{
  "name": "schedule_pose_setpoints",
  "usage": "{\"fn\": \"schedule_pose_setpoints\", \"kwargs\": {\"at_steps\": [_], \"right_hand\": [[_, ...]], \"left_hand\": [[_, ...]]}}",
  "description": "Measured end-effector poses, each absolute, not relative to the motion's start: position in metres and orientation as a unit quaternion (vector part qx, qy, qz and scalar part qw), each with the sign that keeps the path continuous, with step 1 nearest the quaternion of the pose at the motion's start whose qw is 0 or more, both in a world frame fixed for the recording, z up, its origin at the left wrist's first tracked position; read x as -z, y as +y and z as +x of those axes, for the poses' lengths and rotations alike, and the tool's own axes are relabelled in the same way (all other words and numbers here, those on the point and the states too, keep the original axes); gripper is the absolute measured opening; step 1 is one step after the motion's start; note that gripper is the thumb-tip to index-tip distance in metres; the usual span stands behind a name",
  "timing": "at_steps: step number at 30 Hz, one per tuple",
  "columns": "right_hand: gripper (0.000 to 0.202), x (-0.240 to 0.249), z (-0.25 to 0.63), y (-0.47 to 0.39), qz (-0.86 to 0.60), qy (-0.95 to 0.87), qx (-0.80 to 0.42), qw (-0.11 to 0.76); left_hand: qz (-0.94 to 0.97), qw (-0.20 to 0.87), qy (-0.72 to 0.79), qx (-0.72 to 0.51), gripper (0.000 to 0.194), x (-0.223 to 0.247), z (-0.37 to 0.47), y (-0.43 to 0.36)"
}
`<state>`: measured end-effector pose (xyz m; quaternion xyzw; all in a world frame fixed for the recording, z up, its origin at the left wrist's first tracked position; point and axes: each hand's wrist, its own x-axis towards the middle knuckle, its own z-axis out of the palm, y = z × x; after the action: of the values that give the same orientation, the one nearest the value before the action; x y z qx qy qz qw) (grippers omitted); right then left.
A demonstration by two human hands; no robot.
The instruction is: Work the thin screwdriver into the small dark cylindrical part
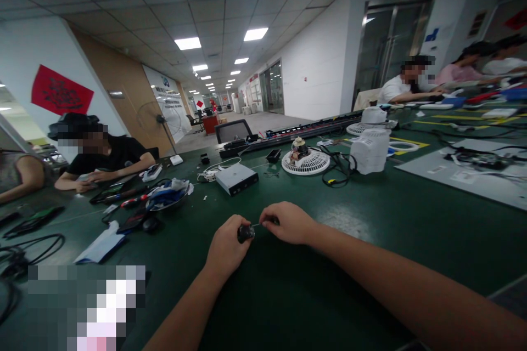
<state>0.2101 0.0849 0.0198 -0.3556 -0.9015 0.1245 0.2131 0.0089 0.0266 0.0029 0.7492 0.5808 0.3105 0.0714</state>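
Observation:
Near the middle of the green table, my left hand (pixel 228 244) is closed round a small black part (pixel 246 233). Just to its right, my right hand (pixel 288 223) pinches a thin, light-coloured piece (pixel 257 225) that reaches toward the black part. Whether the two pieces are joined is too small to tell. Beyond my hands lies a grey and black box-shaped drive (pixel 236 177). A round white fan grille (pixel 307 162) with a motor on it sits farther right, beside black cables.
The green table (pixel 288 290) holds a white housing (pixel 370 151), a small black tray (pixel 273 156), a blue cloth bundle (pixel 168 194), a black mouse (pixel 150 224) and a grey panel (pixel 473 167). People sit at the far left and far right.

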Motion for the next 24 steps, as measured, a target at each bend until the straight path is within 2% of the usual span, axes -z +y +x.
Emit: {"fn": "schedule_pose_setpoints", "kwargs": {"at_steps": [4,8,12,17,20,24], "right_hand": [[0.018,-0.021,0.209,0.082,-0.370,-0.907,-0.076,0.187],[0.020,-0.022,0.208,0.079,-0.354,-0.918,-0.091,0.152],[0.019,-0.023,0.207,0.079,-0.435,-0.885,-0.073,0.151],[0.036,-0.020,0.200,0.084,-0.470,-0.849,-0.155,0.182],[0.045,-0.013,0.193,0.086,-0.448,-0.849,-0.224,0.171],[0.023,-0.006,0.192,0.088,-0.426,-0.852,-0.245,0.179]], "left_hand": [[0.747,0.059,0.588,-0.305,0.017,-0.003,0.011,0.026],[0.738,0.048,0.598,-0.309,0.019,-0.004,0.011,0.026],[0.715,0.042,0.628,-0.304,0.017,-0.005,0.010,0.026],[0.684,0.039,0.663,-0.303,0.022,-0.002,0.006,0.030],[0.668,0.036,0.674,-0.313,0.024,-0.001,0.004,0.032],[0.663,0.032,0.677,-0.317,0.026,0.001,0.004,0.032]]}}
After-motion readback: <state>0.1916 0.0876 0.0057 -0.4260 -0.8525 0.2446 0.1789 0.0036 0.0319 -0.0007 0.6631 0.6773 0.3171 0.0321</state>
